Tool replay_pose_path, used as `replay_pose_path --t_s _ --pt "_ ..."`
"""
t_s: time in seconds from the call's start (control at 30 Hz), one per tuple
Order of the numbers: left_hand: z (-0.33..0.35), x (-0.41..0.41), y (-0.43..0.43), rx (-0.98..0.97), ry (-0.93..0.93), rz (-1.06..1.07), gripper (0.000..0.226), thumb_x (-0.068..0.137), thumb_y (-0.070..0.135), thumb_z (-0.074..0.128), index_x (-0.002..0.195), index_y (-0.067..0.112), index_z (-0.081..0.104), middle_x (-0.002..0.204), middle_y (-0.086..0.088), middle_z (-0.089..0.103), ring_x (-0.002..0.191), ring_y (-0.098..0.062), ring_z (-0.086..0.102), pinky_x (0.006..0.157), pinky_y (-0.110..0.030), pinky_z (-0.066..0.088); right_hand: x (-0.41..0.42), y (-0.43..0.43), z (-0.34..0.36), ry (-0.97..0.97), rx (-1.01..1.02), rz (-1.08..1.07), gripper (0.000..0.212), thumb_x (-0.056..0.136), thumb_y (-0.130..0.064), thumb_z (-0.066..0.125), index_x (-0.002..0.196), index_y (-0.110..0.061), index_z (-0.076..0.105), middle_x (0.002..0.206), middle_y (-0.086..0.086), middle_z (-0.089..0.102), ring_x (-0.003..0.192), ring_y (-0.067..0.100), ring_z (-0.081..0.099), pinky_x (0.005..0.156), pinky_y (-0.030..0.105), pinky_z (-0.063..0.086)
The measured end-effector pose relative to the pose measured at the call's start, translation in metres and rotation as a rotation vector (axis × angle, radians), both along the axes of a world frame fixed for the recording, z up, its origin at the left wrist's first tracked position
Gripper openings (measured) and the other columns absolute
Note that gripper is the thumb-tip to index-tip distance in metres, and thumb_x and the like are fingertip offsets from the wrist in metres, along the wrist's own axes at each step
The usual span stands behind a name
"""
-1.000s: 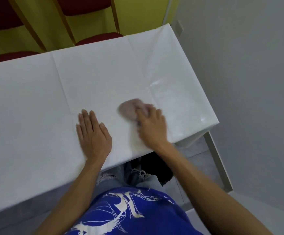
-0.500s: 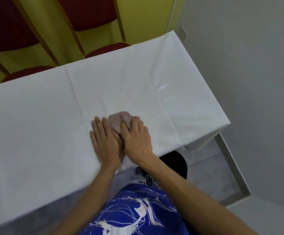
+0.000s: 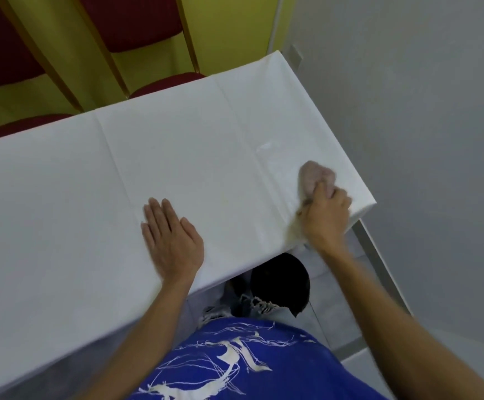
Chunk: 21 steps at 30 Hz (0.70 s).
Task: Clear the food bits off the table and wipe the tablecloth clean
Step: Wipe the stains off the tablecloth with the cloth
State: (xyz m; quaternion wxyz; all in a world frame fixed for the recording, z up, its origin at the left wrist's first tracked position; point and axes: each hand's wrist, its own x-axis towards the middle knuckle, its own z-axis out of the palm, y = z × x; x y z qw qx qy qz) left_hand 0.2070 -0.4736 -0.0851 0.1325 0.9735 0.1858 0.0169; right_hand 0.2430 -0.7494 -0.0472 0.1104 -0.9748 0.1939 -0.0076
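A white tablecloth (image 3: 177, 157) covers the table, with fold creases and a faint shiny smear near its right end. My right hand (image 3: 326, 217) grips a crumpled pinkish cloth (image 3: 314, 176) and holds it down on the tablecloth near the table's right front corner. My left hand (image 3: 170, 241) lies flat, fingers straight and together, pressing on the tablecloth near the front edge. I see no food bits on the cloth.
Dark red chairs (image 3: 137, 21) with gold frames stand behind the table against a yellow wall. A grey wall (image 3: 422, 111) runs close along the table's right end. The table's front edge is against my body.
My right hand has swept the pinkish cloth from beside my left hand out to the right front corner. My left hand stays flat in about the same spot.
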Motion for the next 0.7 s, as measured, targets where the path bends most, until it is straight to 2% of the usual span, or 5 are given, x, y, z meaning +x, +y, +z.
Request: replay_pose_path --t_s 0.13,0.23,0.33,0.5,0.7 --pt "-0.002 0.000 0.000 -0.001 -0.011 0.011 0.060 0.102 0.028 0.024 0.156 0.002 0.024 0.165 -0.017 0.017 0.155 -0.029 0.011 0.125 -0.048 0.012 -0.064 0.096 0.004 -0.008 0.078 0.380 0.055 0.080 -0.016 0.058 0.135 -0.015 0.051 0.135 0.020 0.046 0.102 0.036 0.047 0.079 0.043 0.047" --pt "-0.001 0.000 0.001 -0.009 -0.024 0.003 0.060 0.102 0.029 0.023 0.156 0.002 0.024 0.165 -0.017 0.017 0.155 -0.029 0.012 0.125 -0.048 0.013 -0.070 0.084 0.006 -0.028 0.092 0.592 0.060 0.080 -0.020 0.064 0.138 -0.023 0.052 0.139 0.014 0.048 0.102 0.030 0.048 0.080 0.039 0.049" --pt "-0.001 -0.001 0.003 -0.018 -0.020 -0.011 0.060 0.103 0.030 0.022 0.157 0.003 0.022 0.166 -0.016 0.015 0.155 -0.029 0.010 0.125 -0.047 0.010 -0.054 0.027 0.005 -0.094 0.049 0.526 0.060 0.079 -0.018 0.068 0.137 -0.024 0.057 0.131 0.017 0.054 0.096 0.032 0.050 0.077 0.041 0.048" --pt "0.001 0.003 0.007 -0.146 0.005 -0.024 0.058 0.105 0.023 0.031 0.158 0.004 0.018 0.167 -0.013 0.007 0.156 -0.025 0.001 0.126 -0.043 0.001 -0.027 -0.071 -0.002 -0.048 -0.022 0.181 0.048 0.093 -0.029 0.045 0.139 -0.019 0.054 0.131 0.025 0.050 0.109 0.044 0.048 0.091 0.049 0.042" --pt "0.007 -0.044 0.048 -0.228 -0.120 0.112 0.055 0.101 0.008 0.036 0.155 0.001 0.027 0.166 -0.014 0.017 0.155 -0.025 0.008 0.126 -0.040 0.001 -0.043 0.015 0.006 -0.039 0.138 0.218 0.044 0.089 -0.021 0.055 0.132 -0.017 0.058 0.135 0.022 0.047 0.112 0.040 0.043 0.093 0.052 0.046"
